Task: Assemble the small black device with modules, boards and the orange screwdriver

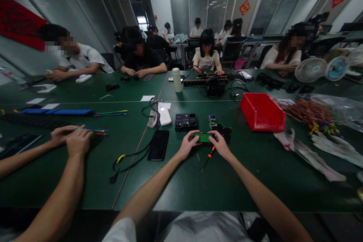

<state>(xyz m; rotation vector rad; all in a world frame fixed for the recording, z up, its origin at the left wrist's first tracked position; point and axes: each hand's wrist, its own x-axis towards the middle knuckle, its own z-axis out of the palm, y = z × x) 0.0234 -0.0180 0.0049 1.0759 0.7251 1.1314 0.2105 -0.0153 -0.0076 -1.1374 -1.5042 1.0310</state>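
Observation:
A small green circuit board (203,137) is held level between my two hands, above the dark green table. My left hand (189,144) pinches its left end, and my right hand (219,143) grips its right end. Just below my right hand lies a screwdriver (210,154) with an orange and black handle, its tip toward me. Beyond the board sits a black module with several sections (185,121). Small stacked electronic parts (212,121) stand to its right, and a flat black piece (226,134) lies partly behind my right hand.
A black phone (158,145), a white device (165,115) and black cables lie to the left. On the right are a red bin (262,112), gloves (314,159) and copper wires (314,111). Another person's hands (75,138) work at far left. A bottle (176,80) stands ahead.

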